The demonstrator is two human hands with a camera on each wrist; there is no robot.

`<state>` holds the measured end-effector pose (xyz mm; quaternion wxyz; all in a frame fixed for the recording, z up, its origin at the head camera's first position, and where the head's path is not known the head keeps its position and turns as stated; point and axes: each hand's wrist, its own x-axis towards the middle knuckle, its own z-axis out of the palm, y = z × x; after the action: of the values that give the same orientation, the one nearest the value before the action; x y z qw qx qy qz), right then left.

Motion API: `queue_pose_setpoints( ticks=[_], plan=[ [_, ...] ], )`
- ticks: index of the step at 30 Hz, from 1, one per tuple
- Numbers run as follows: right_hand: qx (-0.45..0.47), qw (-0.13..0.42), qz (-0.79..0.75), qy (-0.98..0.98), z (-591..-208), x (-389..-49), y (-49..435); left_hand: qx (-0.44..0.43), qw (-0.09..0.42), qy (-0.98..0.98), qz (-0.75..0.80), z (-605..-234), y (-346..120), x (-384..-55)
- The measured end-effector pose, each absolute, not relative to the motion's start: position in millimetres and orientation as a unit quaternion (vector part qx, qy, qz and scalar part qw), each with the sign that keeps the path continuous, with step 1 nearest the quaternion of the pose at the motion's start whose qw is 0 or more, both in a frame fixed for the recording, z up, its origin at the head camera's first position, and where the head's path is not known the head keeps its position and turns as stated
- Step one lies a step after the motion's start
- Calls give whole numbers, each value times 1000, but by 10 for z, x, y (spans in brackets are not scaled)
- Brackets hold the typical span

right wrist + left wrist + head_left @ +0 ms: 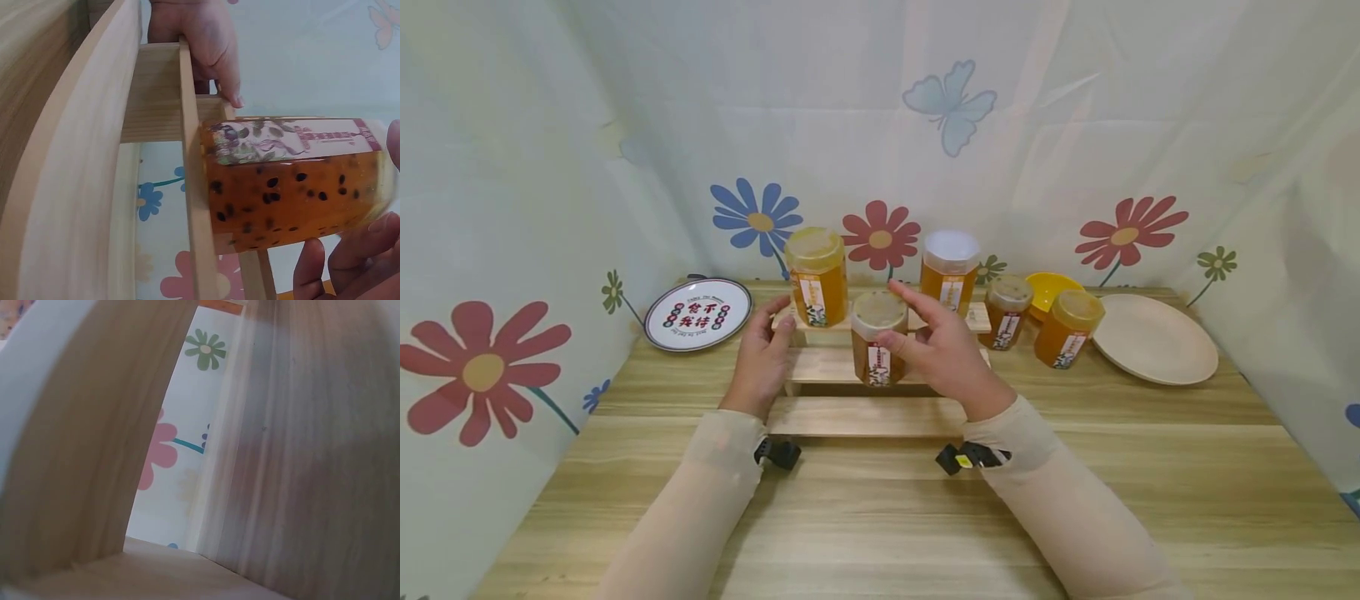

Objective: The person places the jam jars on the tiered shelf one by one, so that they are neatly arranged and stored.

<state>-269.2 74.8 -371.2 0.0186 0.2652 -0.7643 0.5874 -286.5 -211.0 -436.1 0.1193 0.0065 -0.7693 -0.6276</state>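
My right hand (951,354) grips a honey-coloured jar (877,354) with thumb and fingers at its upper part. Dark seeds show through its wall (281,200) in the right wrist view. Its base is at the middle step of a wooden stepped rack (865,417); whether it bears on the step I cannot tell. My left hand (762,358) holds the rack's left end near the top step, thumb in front and fingers partly hidden. On that top step stand a yellow-lidded jar (820,287) at left and a white-lidded jar (950,271) at right.
Right of the rack are a dark amber jar (1006,312), another amber jar (1067,329), a yellow bowl (1054,289) and a beige plate (1157,337). A white plate with red lettering (698,333) lies at left. A flowered cloth (820,125) hangs behind the table (880,517).
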Motion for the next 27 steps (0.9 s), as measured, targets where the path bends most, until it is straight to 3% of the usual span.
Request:
queue_pose_setpoints(
  ticks=[14,27],
  plan=[
    [267,129,612,-733,-3228,-2463,1252,20,106,-767,-632,-4361,-2109,-2882],
    [139,139,526,-827,-3050,-2631,1897,24,93,-767,-635,-4082,-2000,-2685]
  ],
)
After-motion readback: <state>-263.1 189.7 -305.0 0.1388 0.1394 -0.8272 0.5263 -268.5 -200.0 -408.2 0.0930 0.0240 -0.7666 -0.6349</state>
